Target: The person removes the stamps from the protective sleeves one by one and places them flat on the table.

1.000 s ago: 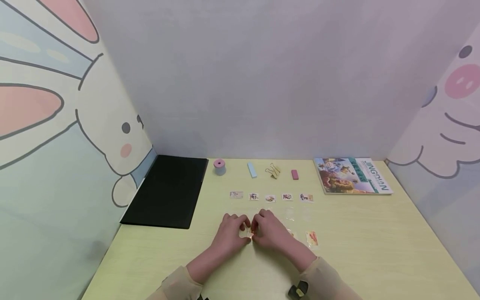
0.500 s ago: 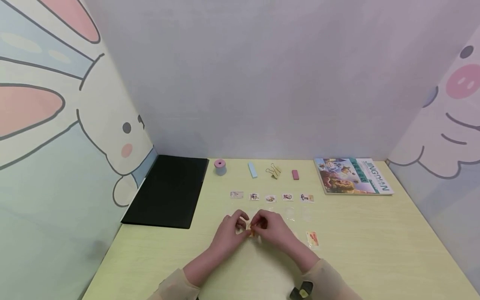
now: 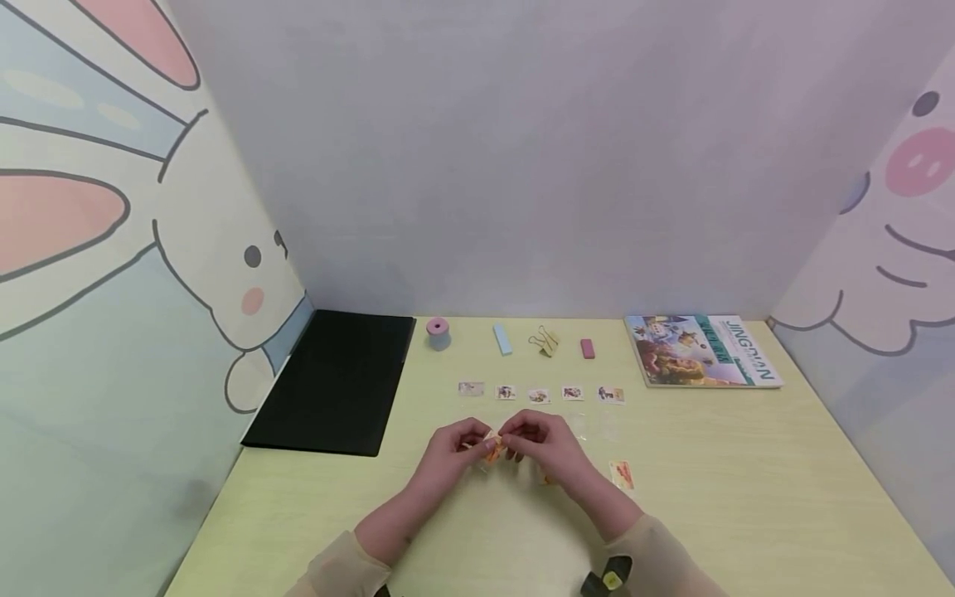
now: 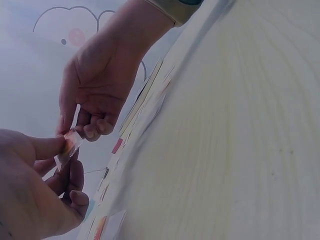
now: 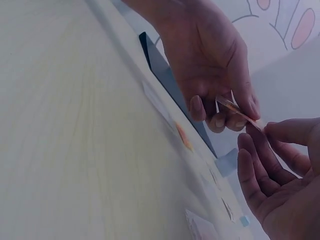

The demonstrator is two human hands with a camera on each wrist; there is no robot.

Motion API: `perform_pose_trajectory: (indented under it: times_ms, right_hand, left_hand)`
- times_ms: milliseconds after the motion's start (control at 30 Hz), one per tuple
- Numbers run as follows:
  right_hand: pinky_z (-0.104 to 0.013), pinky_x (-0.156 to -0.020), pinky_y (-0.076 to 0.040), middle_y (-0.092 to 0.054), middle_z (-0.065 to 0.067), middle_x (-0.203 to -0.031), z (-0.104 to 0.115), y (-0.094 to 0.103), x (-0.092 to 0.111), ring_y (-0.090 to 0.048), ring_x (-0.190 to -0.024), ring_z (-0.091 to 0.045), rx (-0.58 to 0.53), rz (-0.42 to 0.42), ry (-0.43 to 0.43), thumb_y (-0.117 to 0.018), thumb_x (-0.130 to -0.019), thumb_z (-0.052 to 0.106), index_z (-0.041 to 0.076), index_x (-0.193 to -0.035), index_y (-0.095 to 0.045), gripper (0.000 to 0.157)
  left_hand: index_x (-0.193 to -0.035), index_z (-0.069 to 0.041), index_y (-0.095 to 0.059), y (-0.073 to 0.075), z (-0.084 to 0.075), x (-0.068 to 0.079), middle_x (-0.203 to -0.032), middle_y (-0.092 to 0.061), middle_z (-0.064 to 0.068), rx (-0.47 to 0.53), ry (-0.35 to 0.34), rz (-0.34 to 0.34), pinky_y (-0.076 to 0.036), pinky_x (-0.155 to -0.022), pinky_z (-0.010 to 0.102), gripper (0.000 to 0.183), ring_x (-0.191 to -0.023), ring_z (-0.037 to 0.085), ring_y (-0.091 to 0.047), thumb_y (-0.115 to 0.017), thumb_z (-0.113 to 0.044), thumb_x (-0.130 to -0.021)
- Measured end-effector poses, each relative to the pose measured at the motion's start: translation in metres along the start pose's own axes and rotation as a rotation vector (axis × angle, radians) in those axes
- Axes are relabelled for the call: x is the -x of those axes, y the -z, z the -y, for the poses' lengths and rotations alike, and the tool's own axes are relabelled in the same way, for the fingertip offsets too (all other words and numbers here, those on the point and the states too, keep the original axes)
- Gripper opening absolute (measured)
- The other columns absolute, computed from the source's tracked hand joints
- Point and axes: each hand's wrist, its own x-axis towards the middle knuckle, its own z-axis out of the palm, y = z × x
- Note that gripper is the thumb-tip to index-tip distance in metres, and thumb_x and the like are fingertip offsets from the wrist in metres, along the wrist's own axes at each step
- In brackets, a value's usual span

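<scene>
A small orange-printed stamp (image 3: pixel 493 450) in a clear plastic sleeve is held up just above the table. My left hand (image 3: pixel 446 454) pinches it between thumb and fingers. From the other side, my right hand (image 3: pixel 550 446) pinches its edge with thumb and forefinger. The left wrist view shows the clear sleeve (image 4: pixel 69 146) bridging the two hands' fingertips. Seen almost edge-on in the right wrist view, the stamp (image 5: pixel 235 109) tilts. Whether it sits fully inside the sleeve I cannot tell.
Several small picture stamps (image 3: pixel 539 395) lie in a row beyond the hands, with clear sleeves (image 3: pixel 578 426) nearer. An orange stamp (image 3: pixel 622 475) lies to the right. Farther out are a black folder (image 3: pixel 332 381), tape roll (image 3: pixel 438 333), blue stick (image 3: pixel 502 339), binder clip (image 3: pixel 545 341), pink eraser (image 3: pixel 587 348) and book (image 3: pixel 701 350).
Both hands have lifted the orange stamp and its sleeve off the table, tilting it up toward the camera. The left hand has turned so its thumb lies on top. Other things stay put.
</scene>
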Motion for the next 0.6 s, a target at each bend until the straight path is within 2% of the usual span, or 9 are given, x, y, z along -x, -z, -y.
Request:
perform_pose_trajectory:
  times_ms: [133,233,333,467,600]
  right_hand:
    - [-0.04,-0.069,-0.051,-0.064,-0.022,-0.091,-0.003,0.004,0.0,-0.059,-0.072,-0.03,-0.058,0.045,-0.023,-0.065,-0.087,0.026,0.011,-0.098,-0.066,0.019]
    - [-0.037,-0.07,-0.049,-0.058,-0.031,-0.093,-0.007,0.007,-0.001,-0.056,-0.071,-0.028,-0.133,0.107,-0.04,-0.062,-0.089,0.026,0.008,-0.101,-0.066,0.021]
    - [-0.036,-0.07,-0.049,-0.058,-0.03,-0.091,-0.011,0.009,-0.001,-0.055,-0.071,-0.025,-0.226,0.175,-0.054,-0.06,-0.091,0.022,0.002,-0.103,-0.063,0.024]
    - [-0.037,-0.071,-0.05,-0.061,-0.022,-0.09,-0.014,0.011,-0.002,-0.056,-0.072,-0.021,-0.28,0.23,-0.079,-0.059,-0.091,0.021,-0.001,-0.105,-0.061,0.025]
    - [-0.038,-0.069,-0.05,-0.06,-0.025,-0.086,-0.012,0.011,-0.001,-0.057,-0.07,-0.027,-0.21,0.226,-0.049,-0.061,-0.09,0.018,0.001,-0.103,-0.059,0.022]
  left_hand:
    - [-0.098,-0.017,-0.068,0.004,-0.002,0.001,-0.091,-0.067,0.002,0.026,0.005,0.046,-0.046,-0.069,0.026,0.017,-0.082,0.018,-0.057,-0.066,-0.03,-0.086]
    - [-0.097,-0.015,-0.068,0.007,-0.015,0.005,-0.092,-0.067,0.004,0.054,0.004,0.097,-0.046,-0.071,0.027,0.016,-0.083,0.02,-0.057,-0.065,-0.027,-0.087]
    - [-0.097,-0.013,-0.069,0.01,-0.026,0.009,-0.09,-0.067,0.005,0.074,-0.002,0.143,-0.045,-0.071,0.026,0.015,-0.082,0.021,-0.056,-0.065,-0.025,-0.088]
    - [-0.097,-0.014,-0.069,0.009,-0.014,0.005,-0.09,-0.066,0.005,0.082,-0.014,0.169,-0.045,-0.07,0.027,0.016,-0.082,0.02,-0.055,-0.065,-0.027,-0.087]
    - [-0.096,-0.018,-0.069,0.007,-0.001,0.0,-0.089,-0.067,0.002,0.058,-0.032,0.16,-0.045,-0.069,0.026,0.017,-0.081,0.019,-0.056,-0.066,-0.032,-0.086]
